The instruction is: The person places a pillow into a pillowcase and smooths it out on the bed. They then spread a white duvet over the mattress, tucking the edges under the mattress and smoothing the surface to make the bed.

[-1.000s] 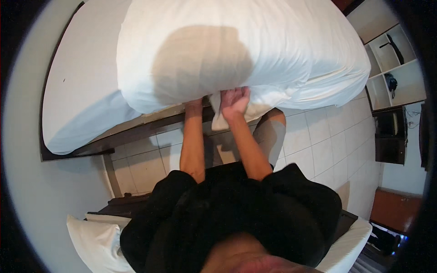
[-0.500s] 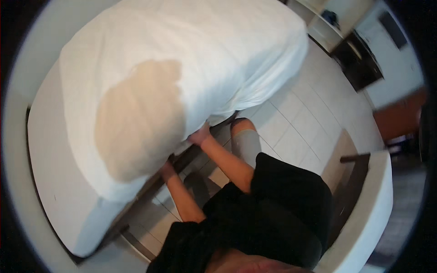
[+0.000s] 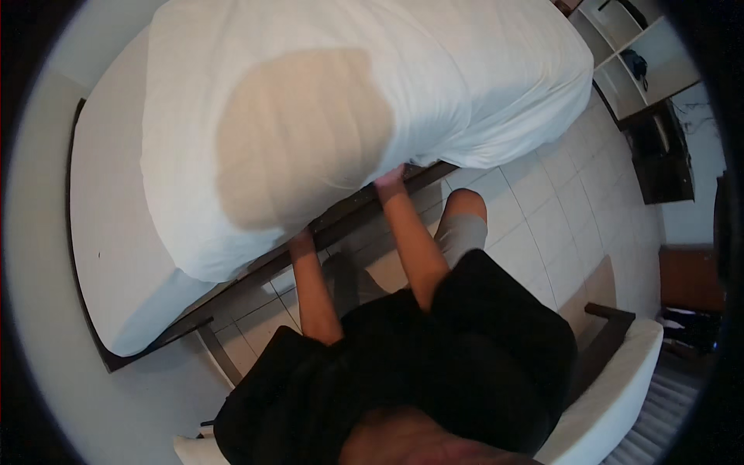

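A white sheet (image 3: 480,70) covers the mattress on a dark bed frame (image 3: 372,209), and a large beige patch (image 3: 306,139) shows on its near side. My left hand (image 3: 302,243) reaches in at the mattress's near lower edge, its fingers hidden beneath the sheet. Further right along the same edge, my right hand (image 3: 390,180) is tucked under the sheet's hem, and its fingertips are out of sight too. Between the hands a dark gap separates the hem from the frame rail. What the fingers grip, if anything, does not show.
Bare pale mattress (image 3: 108,194) shows at the bed's left end. Behind me is a dark-framed seat with a white cushion (image 3: 620,387). Open white shelves (image 3: 620,70) and a dark cabinet (image 3: 659,155) stand at the far right. Pale tiles (image 3: 535,240) cover the floor.
My view has swung, so the bed sits higher and further right. Both hands remain at the mattress's near edge, and more of the dark gap shows between them.
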{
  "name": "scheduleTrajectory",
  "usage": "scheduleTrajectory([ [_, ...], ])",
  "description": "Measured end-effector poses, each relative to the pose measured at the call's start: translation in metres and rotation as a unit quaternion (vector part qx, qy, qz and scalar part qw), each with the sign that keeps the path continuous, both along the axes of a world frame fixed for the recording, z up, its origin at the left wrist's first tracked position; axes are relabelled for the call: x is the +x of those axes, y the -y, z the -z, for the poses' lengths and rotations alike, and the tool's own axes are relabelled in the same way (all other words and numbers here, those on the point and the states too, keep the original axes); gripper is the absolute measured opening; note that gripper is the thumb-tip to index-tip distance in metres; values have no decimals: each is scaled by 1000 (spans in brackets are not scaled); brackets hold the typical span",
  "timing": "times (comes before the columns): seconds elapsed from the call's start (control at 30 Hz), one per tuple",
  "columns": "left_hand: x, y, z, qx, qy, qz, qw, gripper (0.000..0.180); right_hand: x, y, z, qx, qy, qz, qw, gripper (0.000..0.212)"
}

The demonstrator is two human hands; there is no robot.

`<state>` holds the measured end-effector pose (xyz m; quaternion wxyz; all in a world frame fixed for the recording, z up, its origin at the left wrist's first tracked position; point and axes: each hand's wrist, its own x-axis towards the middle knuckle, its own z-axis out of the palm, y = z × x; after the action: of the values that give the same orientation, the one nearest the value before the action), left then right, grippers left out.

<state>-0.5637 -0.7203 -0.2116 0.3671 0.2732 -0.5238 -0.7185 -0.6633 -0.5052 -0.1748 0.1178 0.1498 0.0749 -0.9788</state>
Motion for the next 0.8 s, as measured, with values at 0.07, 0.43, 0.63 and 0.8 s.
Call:
scheduleTrajectory([
  [0.07,11,5,6,-48,20,-20,998,66,21,-1,3,18,8,-11,1000,51],
  [0.43,17,3,24,-336,167,-54,925,66,-35,12,67,39,-133,144,980,60],
  [0.63,19,23,24,-496,289,-20,818,66,16,-25,26,0,-69,3,998,57],
  [0.8,14,35,10,-516,305,28,800,66,41,-7,29,-12,-48,14,999,57],
])
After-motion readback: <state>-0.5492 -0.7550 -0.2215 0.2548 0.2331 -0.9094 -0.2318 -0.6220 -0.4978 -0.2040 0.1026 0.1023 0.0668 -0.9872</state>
